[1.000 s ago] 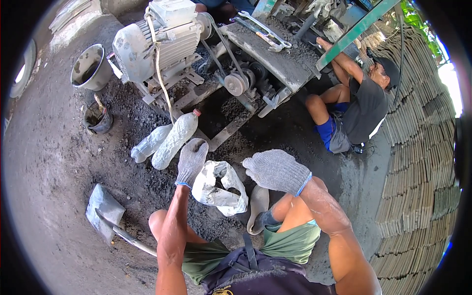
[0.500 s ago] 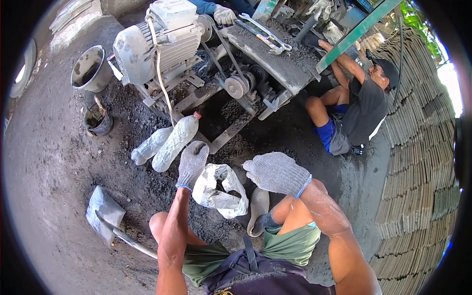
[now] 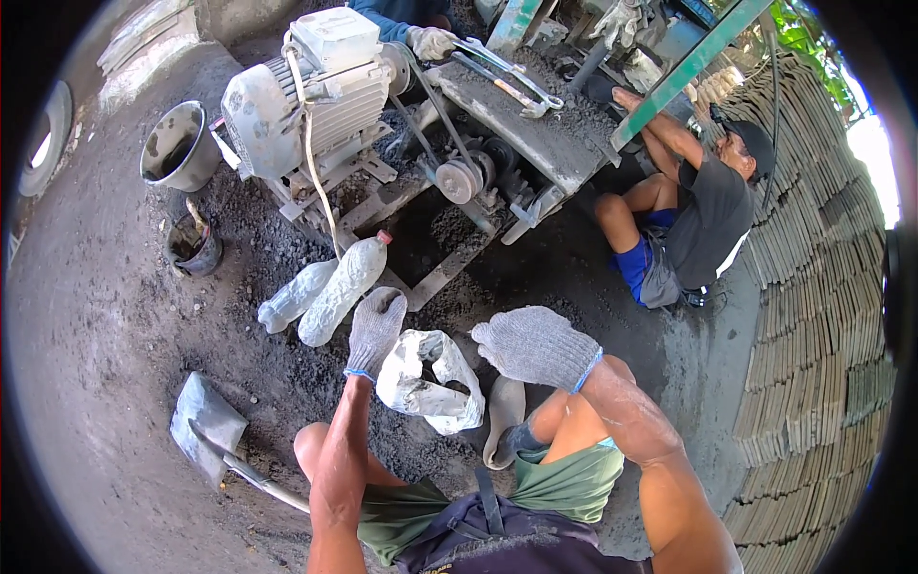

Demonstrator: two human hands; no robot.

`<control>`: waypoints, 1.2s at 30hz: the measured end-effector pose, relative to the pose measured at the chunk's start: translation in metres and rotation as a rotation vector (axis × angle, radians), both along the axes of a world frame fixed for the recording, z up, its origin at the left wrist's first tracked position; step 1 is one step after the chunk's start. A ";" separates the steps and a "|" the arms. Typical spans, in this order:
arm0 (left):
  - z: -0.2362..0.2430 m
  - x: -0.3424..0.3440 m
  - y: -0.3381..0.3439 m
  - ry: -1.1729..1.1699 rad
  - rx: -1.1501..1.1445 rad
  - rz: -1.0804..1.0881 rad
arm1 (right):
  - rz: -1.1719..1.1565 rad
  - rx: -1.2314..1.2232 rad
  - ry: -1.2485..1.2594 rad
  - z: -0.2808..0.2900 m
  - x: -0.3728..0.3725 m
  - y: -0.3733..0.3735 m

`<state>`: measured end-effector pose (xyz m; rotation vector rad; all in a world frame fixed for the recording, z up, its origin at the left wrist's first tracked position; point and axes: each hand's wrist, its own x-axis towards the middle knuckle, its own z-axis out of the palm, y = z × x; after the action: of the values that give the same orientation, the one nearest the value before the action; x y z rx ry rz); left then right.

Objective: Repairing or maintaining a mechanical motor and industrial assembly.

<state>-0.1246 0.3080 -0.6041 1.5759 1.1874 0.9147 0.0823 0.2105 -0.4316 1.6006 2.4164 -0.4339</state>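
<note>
My left hand [image 3: 379, 327], in a grey knitted glove, is held just left of an open, crumpled white sack [image 3: 406, 390] on the dark ground. Its fingers are curled in, and whatever they may hold is hidden. To the right of the sack my right hand [image 3: 537, 346] wears the same glove, back upward. Its fingers are pressed together and bent under, so their grip is out of sight. Two dusty plastic bottles [image 3: 346, 287] lie side by side beyond my left hand, one with a red cap.
Ahead stands a belt-driven machine with a grey motor [image 3: 316, 105]. Wrenches [image 3: 512, 75] lie on its metal plate, near a co-worker's gloved hand [image 3: 430, 42]. Another person [image 3: 708, 206] sits at right before stacked tiles [image 3: 803, 364]. At left are buckets [image 3: 180, 148] and a shovel [image 3: 208, 426].
The whole view has shifted slightly, with things sitting a little lower. The co-worker's gloved hand now meets the end of the wrenches. My own hands have barely moved.
</note>
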 end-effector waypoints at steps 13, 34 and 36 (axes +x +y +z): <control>-0.004 -0.001 0.000 0.007 -0.040 -0.006 | 0.007 -0.022 -0.016 -0.005 0.002 -0.001; -0.001 0.004 0.000 0.013 -0.010 -0.056 | 0.017 0.062 0.045 0.000 0.008 -0.005; 0.000 0.003 -0.001 0.044 -0.017 -0.065 | 0.013 0.052 0.052 0.001 0.008 -0.004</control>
<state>-0.1214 0.3068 -0.6038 1.6184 1.1646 0.8300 0.0906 0.2063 -0.4309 1.6136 2.4949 -0.4187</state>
